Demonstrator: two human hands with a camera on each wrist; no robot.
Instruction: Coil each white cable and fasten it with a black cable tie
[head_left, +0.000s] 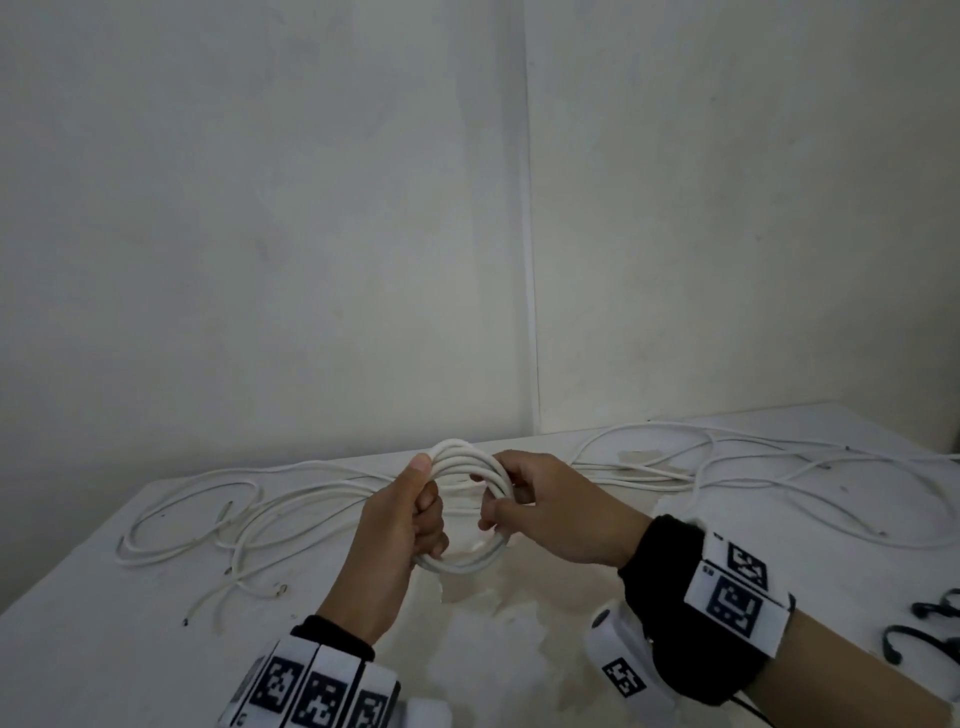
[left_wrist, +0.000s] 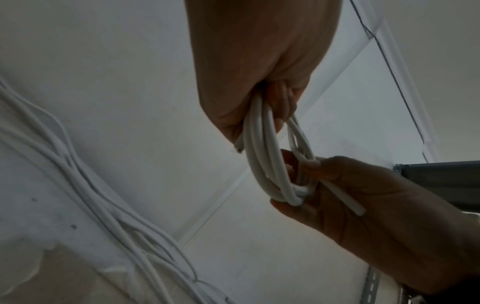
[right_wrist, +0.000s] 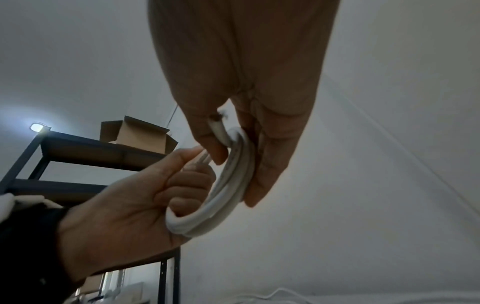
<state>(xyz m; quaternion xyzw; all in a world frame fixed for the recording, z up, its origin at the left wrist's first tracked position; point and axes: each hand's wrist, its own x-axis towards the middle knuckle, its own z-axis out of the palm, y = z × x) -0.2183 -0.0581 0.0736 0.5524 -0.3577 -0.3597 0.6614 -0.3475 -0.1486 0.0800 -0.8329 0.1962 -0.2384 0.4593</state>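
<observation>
White surface: coil gripped by left hand and right hand; keep loops pinched before tying.

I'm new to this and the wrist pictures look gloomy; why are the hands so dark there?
Left wrist view: left hand is backlit against pale walls. Right wrist view: right hand likewise, and a lamp glares. Head view: dim, even light, coiled cable clear.

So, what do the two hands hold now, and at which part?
Both hold one coiled white cable. The left hand grips the coil's left side; the right hand grips its right side, fingers through the loop.
</observation>
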